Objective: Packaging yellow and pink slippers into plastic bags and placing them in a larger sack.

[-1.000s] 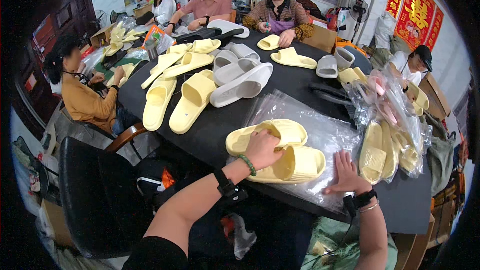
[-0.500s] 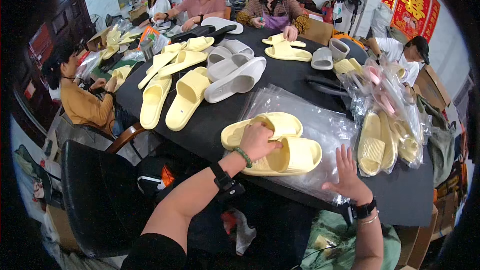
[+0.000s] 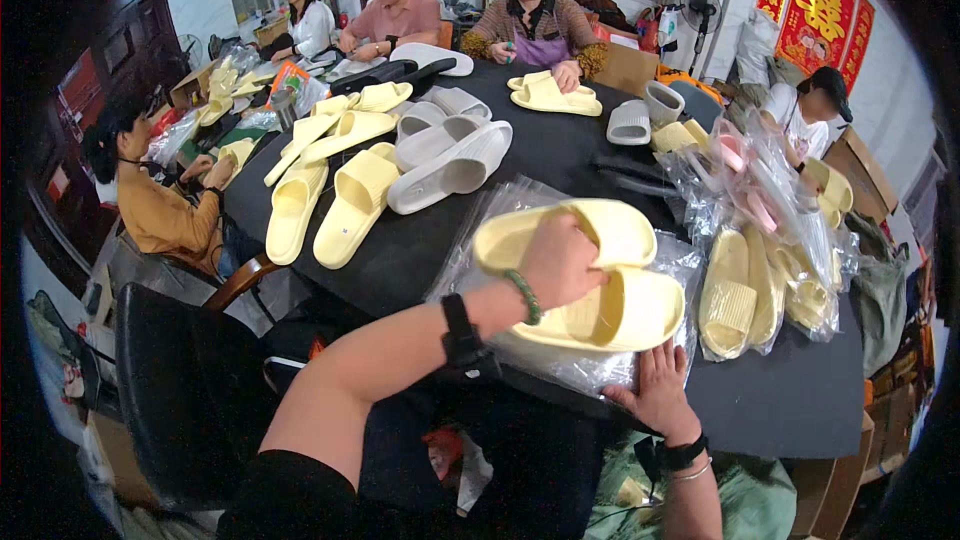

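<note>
At the far left a seated person in an orange top (image 3: 160,215) sits at the edge of the black tabletop (image 3: 420,250). Next along, 2 long pale yellow slippers (image 3: 325,205) lie side by side on the cloth, with grey-white slippers (image 3: 445,155) just beyond them.

Toward the middle, the left hand (image 3: 560,265) rests on a pair of yellow slippers (image 3: 600,280), its fingers curled and clamped over the inner edge of the upper one; a green bead bracelet (image 3: 523,295) and a black wristband (image 3: 462,332) sit on that forearm. The pair lies stacked, one partly over the other, on a pile of clear plastic bags (image 3: 520,210) at the near edge of the tabletop.

Just right of that, the right hand (image 3: 655,390) lies low against the front edge of the bags, fingers spread apart and pressing flat on the plastic, holding nothing.

Farther right, bagged yellow slippers (image 3: 740,290) lie heaped, and a person in a white top (image 3: 805,120) sits behind them.
</note>
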{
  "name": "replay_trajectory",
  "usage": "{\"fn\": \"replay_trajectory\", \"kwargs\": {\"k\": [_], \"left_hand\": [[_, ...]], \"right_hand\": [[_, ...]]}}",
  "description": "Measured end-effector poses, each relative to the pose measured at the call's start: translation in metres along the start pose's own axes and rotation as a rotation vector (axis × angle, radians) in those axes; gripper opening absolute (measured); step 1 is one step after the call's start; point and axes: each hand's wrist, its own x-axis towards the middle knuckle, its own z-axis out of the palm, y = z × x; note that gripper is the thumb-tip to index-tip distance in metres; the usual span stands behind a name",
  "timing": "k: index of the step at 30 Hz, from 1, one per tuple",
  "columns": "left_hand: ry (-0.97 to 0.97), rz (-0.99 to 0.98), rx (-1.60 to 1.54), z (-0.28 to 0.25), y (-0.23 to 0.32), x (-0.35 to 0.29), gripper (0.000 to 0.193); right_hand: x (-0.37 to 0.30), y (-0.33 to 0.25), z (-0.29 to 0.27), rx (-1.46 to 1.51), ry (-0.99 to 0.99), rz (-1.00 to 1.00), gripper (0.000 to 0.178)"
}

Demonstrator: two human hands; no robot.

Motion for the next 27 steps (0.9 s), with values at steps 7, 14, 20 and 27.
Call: {"fn": "replay_trajectory", "kwargs": {"k": [7,14,20,27], "left_hand": [[-0.054,-0.209,-0.053,0.058,-0.013,-0.013,0.04],[-0.049,-0.28,0.117,0.052,-0.08,-0.007,0.046],[-0.152,-0.479,0.257,0.017,-0.122,-0.02,0.05],[0.204,-0.23,0.072,-0.017,-0.098,-0.049,0.037]], "right_hand": [[0.001,-0.003,0.003,-0.028,0.043,0.005,0.109],[0.005,0.004,0.009,-0.065,0.046,0.009,0.112],[0.001,0.011,0.011,-0.038,0.013,0.023,0.115],[0.019,0.026,-0.04,0.125,-0.277,-0.038,0.097]]}}
